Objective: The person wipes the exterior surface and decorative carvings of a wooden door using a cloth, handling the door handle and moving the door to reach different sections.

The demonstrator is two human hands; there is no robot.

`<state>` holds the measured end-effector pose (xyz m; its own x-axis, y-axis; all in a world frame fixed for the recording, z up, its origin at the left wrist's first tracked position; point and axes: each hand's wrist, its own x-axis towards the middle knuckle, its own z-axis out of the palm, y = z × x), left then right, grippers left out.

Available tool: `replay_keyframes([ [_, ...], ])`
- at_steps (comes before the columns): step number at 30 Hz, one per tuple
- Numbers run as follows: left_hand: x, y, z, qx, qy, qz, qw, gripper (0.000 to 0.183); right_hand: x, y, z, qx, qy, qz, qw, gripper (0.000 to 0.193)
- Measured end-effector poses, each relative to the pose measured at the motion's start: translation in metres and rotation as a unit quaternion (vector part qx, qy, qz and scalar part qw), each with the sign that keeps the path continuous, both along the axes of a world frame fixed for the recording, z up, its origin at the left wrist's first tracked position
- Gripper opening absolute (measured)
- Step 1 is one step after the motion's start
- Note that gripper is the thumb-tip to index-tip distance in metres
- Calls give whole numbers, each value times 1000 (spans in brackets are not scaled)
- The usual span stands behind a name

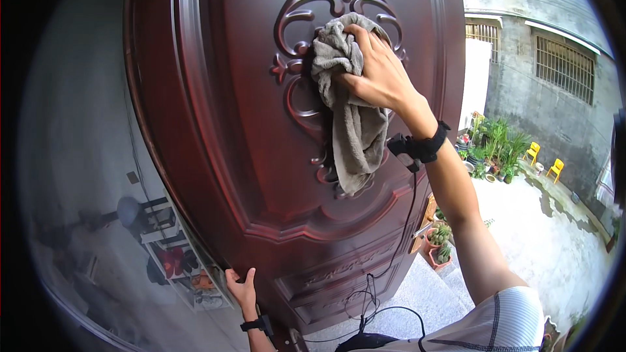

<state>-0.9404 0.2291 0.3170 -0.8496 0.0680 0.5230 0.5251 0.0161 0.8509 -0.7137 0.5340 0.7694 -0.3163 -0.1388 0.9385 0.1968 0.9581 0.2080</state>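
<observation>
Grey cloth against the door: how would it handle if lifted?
Likely floppy: the grey cloth bunches under the right hand and its loose end hangs in folds. Probably light, as one hand holds it up against the door. Its matte, towel-like surface suggests little slipperiness.

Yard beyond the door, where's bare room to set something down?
The widest free patch is the pale ground, bordered by the plants, yellow chairs and, nearer, the cactus pots. It's crowded along the wall, where plants cluster, and beside the door, at the pots.
</observation>
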Motion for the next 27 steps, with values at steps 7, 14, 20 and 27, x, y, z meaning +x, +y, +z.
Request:
replay_keyframes([
  [7, 4, 4, -3, 17, 1, 10, 1000, 46, 25, -1, -41, -17, -63, -12, 998, 76],
  [14, -3, 4, -6, 22, -23, -8, 999, 47, 9, -14, -21, -20, -80, 11, 997, 72],
  [20, -3, 7, -10, 15, -22, -17, 999, 45, 16, 3, -11, -54, -34, 54, 996, 73],
  [27, 6, -4, 5, -8, -42, 9, 999, 42, 7, -3, -33, 5, -55, 38, 998, 72],
])
